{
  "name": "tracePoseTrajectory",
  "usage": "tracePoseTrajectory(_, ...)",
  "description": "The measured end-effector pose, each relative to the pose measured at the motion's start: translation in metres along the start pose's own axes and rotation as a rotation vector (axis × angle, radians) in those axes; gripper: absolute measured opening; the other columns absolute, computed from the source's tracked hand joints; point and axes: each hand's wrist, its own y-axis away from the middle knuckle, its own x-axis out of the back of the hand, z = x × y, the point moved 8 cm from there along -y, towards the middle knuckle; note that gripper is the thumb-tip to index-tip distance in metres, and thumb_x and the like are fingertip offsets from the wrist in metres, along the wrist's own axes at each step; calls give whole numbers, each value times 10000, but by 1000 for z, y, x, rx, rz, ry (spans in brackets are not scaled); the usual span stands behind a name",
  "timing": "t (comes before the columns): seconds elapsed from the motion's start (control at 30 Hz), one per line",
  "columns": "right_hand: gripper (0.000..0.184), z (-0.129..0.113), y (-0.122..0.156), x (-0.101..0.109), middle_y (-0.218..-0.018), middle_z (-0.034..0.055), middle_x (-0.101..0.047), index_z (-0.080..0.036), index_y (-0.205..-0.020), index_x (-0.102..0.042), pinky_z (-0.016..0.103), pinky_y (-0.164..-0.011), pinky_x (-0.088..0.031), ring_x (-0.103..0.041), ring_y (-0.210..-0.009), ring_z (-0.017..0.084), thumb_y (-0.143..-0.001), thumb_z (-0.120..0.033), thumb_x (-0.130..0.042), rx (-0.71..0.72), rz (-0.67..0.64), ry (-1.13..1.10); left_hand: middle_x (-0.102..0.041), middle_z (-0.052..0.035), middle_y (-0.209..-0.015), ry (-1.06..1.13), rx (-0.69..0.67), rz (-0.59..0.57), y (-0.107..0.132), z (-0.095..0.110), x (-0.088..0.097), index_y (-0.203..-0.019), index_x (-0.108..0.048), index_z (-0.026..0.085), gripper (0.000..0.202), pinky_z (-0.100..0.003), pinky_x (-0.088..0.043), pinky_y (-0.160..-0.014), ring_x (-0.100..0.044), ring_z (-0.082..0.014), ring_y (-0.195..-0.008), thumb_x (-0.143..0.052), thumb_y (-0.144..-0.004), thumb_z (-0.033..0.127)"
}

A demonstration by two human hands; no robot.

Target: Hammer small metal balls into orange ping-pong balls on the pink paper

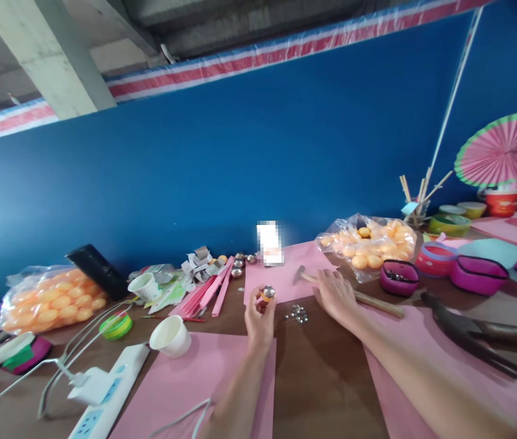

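Note:
My left hand (259,323) pinches an orange ball (266,299) upright between thumb and fingers; its top is covered with shiny silver pieces (269,291). To its right, my right hand (335,295) lies over the wooden handle of a small hammer (380,303), fingers curled around it near the head. The hammer head points left above a pink sheet (286,277). A small pile of loose silver studs (299,314) lies on the brown table between my hands. Several silver-covered balls (238,264) sit farther back on the left.
Bags of orange balls stand at left (52,302) and right (368,247). A claw hammer (473,335) lies at right near purple pouches (478,274). A white paper cup (170,336), power strip (110,390) and cables are on the left. A blue partition (194,158) rises behind.

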Motion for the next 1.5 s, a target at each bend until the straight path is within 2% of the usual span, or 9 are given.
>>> tracePoseTrajectory(0.1, 192, 3, -2, -8, -913, 115, -556, -155, -952, -538, 317, -649, -381, -502, -881, 257, -800, -184, -423, 1, -60, 99, -594, -73, -963, 21, 47, 29, 0, -2, 2, -1023, -542, 171, 423, -249, -482, -687, -603, -145, -777, -658, -627, 263)
tracePoseTrajectory(0.27, 230, 4, -6, -11, -868, 119, -564, -155, -889, -570, 297, -634, -372, -519, -842, 230, -821, -106, -355, 10, -73, 145, -609, -73, -944, 46, 79, 26, -2, -8, 2, -1026, -551, 166, 442, -253, -487, -670, -601, -132, -722, -666, -622, 304)
tracePoseTrajectory(0.47, 219, -17, -3, 14, -865, 90, -557, -181, -887, -539, 277, -645, -360, -511, -795, 192, -846, -112, -335, 90, 37, 156, -645, -41, -779, -3, 101, -14, -4, -16, 3, -1097, -552, 155, 508, -245, -465, -641, -600, -136, -656, -638, -647, 373)
tracePoseTrajectory(0.63, 233, -45, 9, 33, -832, 62, -567, -214, -1005, -511, 244, -615, -346, -504, -795, 170, -881, -174, -318, 239, 95, 41, -603, -3, -610, 14, 162, -30, -4, -20, 1, -1134, -529, 127, 566, -209, -426, -539, -563, -114, -554, -641, -638, 374)
tracePoseTrajectory(0.77, 367, -61, 19, 40, -836, 43, -582, -268, -1204, -412, 234, -595, -350, -514, -795, 163, -868, -147, -329, 353, 114, -23, -576, 3, -606, 45, 169, -60, -2, -20, -3, -1109, -534, 122, 518, -183, -392, -491, -530, -94, -529, -621, -659, 364)
tracePoseTrajectory(0.93, 466, -70, 25, 38, -817, 35, -590, -293, -1247, -369, 218, -546, -343, -525, -747, 154, -821, -104, -380, 450, 48, -18, -574, 3, -621, 40, 146, -67, -2, -17, -3, -1088, -544, 131, 480, -188, -394, -499, -521, -95, -534, -602, -673, 365)
tracePoseTrajectory(1.1, 470, -68, 25, 41, -821, 40, -598, -275, -1258, -364, 210, -550, -356, -533, -743, 151, -822, -97, -359, 414, 99, -48, -579, 1, -641, 65, 156, -57, -2, -20, -3, -1066, -554, 136, 464, -197, -405, -524, -527, -98, -547, -609, -664, 360)
tracePoseTrajectory(1.27, 514, -75, 28, 37, -818, 32, -596, -294, -1257, -358, 217, -536, -355, -535, -749, 160, -793, -74, -393, 464, 48, -18, -578, 2, -632, 46, 164, -47, -4, -24, -3, -1082, -535, 138, 452, -203, -412, -528, -524, -96, -540, -594, -682, 339)
tracePoseTrajectory(1.5, 488, -72, 27, 37, -816, 42, -595, -270, -1255, -369, 205, -525, -343, -536, -733, 147, -802, -90, -393, 418, 24, -33, -612, -13, -684, 62, 165, 6, -4, -25, 2, -1052, -551, 151, 446, -217, -442, -556, -570, -114, -587, -627, -647, 321)
